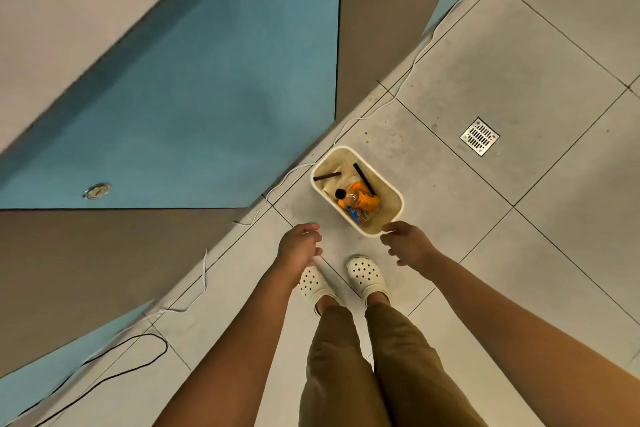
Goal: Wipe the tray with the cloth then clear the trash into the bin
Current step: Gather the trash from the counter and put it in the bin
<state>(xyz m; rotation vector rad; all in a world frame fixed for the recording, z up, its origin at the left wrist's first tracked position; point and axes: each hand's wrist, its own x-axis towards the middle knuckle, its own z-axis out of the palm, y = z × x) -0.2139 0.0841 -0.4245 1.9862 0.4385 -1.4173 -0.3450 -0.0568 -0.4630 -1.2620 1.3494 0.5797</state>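
Trash lay in the bin (pixel 390 198), a cream tub standing on the tiled floor (pixel 519 87) just ahead of the person's feet. Inside it were an orange wrapper (pixel 362 201), a dark-capped bottle (pixel 341 193) and two black sticks (pixel 363 178) leaning against its walls. Both hands hung empty over the floor at the bin's near end. Left hand (pixel 300 246), at 7 o'clock from the bin, had its fingers loosely curled around nothing. Right hand (pixel 408 242), at 5 o'clock from the bin, was relaxed with fingers spread, its fingertips overlapping the rim; whether they touched it could not be told. White clogs (pixel 365 276) sat below the hands, at 6 o'clock from the bin. A metal drain (pixel 480 136) lay in the floor at 2 o'clock from the bin, well apart. A white cable (pixel 408 76) ran along the foot of the blue and brown wall (pixel 207 80), passing the bin's far side.
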